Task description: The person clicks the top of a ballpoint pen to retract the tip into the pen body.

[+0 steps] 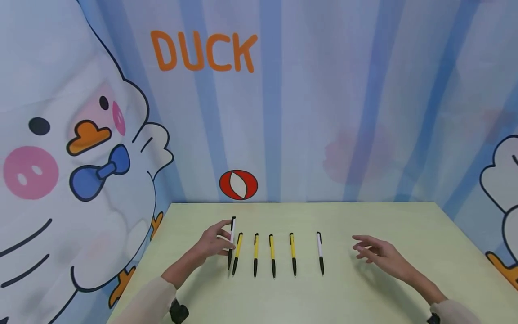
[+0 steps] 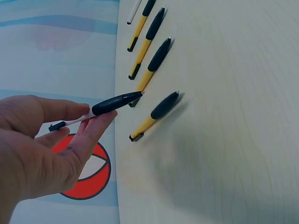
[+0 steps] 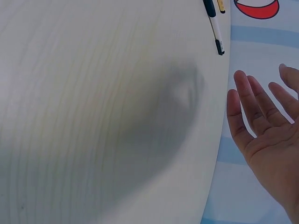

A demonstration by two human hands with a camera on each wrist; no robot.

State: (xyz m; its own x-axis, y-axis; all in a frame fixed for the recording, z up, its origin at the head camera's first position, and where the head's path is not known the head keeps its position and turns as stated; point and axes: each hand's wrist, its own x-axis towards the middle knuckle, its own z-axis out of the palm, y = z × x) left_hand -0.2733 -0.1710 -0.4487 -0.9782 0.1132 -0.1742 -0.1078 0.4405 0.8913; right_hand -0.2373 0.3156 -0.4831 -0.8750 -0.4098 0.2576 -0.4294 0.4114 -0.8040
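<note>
My left hand [image 1: 213, 241] pinches a white pen [image 1: 232, 231] with a black grip between thumb and fingers. In the left wrist view that pen [image 2: 114, 103] is raised over the table, its black tip pointing away from the palm. Just right of it lies a yellow pen [image 1: 238, 253] with a black grip. Farther right come more yellow pens [image 1: 256, 247] in a row, then another white pen [image 1: 319, 247] at the row's right end. My right hand [image 1: 380, 254] hovers over the table right of the row, fingers loosely extended, holding nothing.
The pale wood-grain table [image 1: 364, 297] ends at a blue striped backdrop [image 1: 307, 112] with duck drawings. A red and white ball [image 1: 248, 184] is printed on that backdrop behind the table's far edge.
</note>
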